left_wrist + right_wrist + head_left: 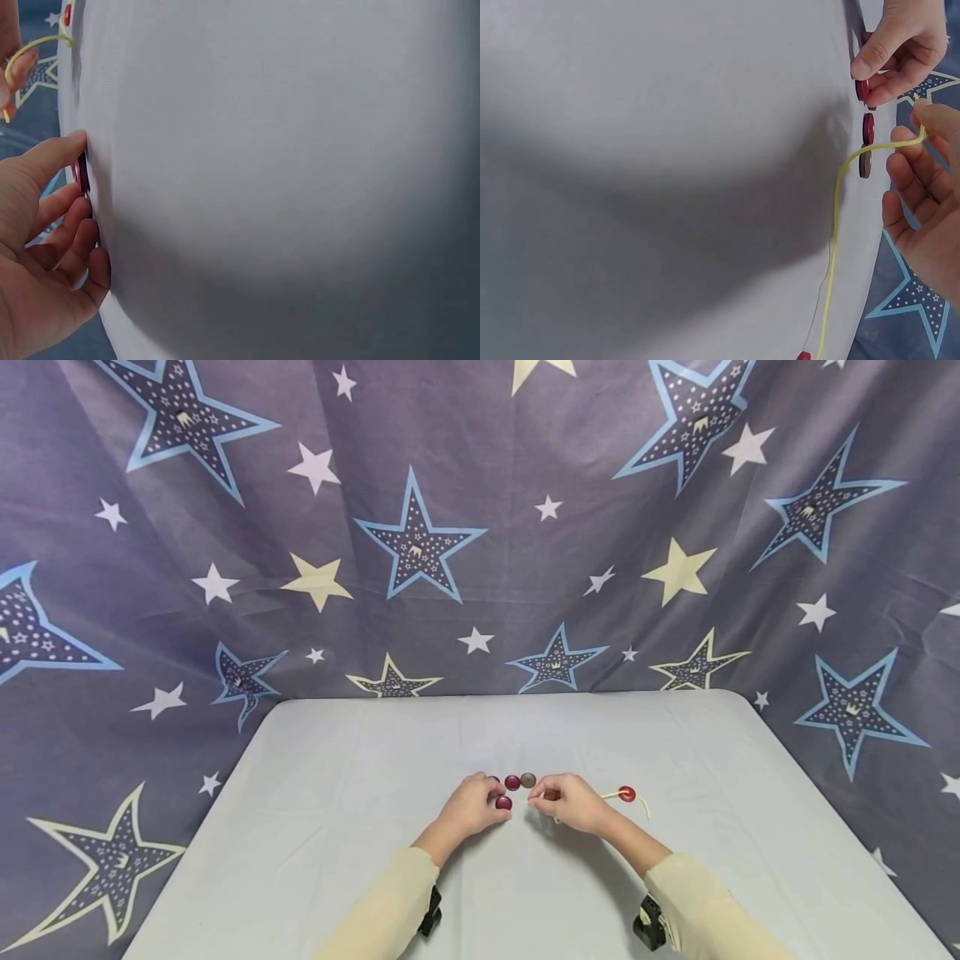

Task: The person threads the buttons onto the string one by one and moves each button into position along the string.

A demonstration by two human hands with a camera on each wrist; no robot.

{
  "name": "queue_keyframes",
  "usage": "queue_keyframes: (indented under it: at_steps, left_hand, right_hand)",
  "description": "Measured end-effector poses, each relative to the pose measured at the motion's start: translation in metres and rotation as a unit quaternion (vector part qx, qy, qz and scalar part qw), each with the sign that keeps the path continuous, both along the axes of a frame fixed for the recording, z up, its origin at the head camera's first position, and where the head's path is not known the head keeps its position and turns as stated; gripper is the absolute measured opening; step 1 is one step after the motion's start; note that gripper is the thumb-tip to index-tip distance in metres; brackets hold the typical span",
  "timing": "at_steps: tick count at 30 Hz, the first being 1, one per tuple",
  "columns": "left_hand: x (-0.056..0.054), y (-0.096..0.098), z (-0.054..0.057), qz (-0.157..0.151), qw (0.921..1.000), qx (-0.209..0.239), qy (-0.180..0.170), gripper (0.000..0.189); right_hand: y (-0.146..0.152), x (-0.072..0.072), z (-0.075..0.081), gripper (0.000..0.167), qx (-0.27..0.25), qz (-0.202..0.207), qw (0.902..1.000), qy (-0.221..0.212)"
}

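Note:
Thumb and fingers of my left hand pinch the edges of a dark red round button lying on the table. Its rim shows between thumb and fingers in the left wrist view. Just beyond lie another dark red button and a brown one; a further red one is partly hidden by the left fingers. My right hand pinches a yellow cord near its tip, slightly above the table. Farther along the cord, right of that hand, a bright red button is threaded on it.
A pale cloth-covered table spreads around both hands. Behind it hangs a dark curtain patterned with stars. Each forearm wears a small black device, the left one and the right one.

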State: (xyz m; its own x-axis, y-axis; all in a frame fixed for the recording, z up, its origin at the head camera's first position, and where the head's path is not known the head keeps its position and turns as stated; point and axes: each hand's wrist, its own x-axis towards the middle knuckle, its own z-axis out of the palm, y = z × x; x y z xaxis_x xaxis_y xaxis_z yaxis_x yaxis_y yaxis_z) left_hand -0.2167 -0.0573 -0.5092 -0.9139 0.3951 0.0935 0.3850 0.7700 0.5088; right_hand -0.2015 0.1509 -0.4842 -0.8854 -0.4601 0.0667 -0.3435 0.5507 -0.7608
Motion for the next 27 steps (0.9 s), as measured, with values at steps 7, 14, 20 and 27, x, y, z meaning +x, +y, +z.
queue_keyframes:
  at_steps: [7, 14, 20, 27]
  left_hand:
    - [-0.0009, 0.0000, 0.0010, -0.007, 0.9999, -0.014, -0.005, 0.025]
    - [-0.0017, 0.0005, 0.0002, 0.001, 0.9997, -0.014, -0.019, 0.023]
    - [-0.0006, 0.0007, 0.0007, -0.006, 0.9998, -0.019, -0.010, 0.023]
    - [-0.0021, 0.0002, -0.0014, -0.004, 0.9998, -0.018, -0.006, 0.024]
  right_hand:
    - [-0.0019, -0.0001, -0.0010, 0.009, -0.011, 0.011, 0.9999, -0.002]
    - [-0.0040, 0.0006, -0.0027, 0.009, -0.015, 0.012, 0.9998, 0.005]
    - [-0.0054, 0.0015, -0.0026, 0.008, -0.015, 0.012, 0.9998, -0.008]
    - [-0.0034, -0.0007, -0.0027, 0.008, -0.013, 0.011, 0.9999, -0.003]
